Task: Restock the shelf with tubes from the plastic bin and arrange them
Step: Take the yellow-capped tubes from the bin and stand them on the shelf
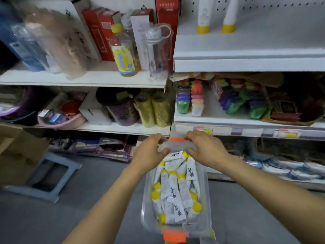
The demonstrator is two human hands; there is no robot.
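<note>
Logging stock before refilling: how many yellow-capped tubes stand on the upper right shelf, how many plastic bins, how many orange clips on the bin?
Yellow-capped tubes on the upper right shelf: 2
Plastic bin: 1
Orange clips: 2
Total: 5

your view's dimmish, white top shelf (246,50) brightest, lower shelves (246,120) deep in shadow, top-left bottles (52,43) motion-blurred, edges bowed

Bin (206,199) near end, 6 o'clock: cut by bottom edge; orange latch (174,235) blurred. Far rim, 12 o'clock of bin: partly hidden under left grip (151,154) and right grip (205,148). Tubes (173,184): lower layer buried. Shelf tubes (204,14), 1 o'clock: tops cut off. Bottles (52,44), 10 o'clock: motion-blurred. Price labels (204,130), 3 o'clock: unreadable.
</note>
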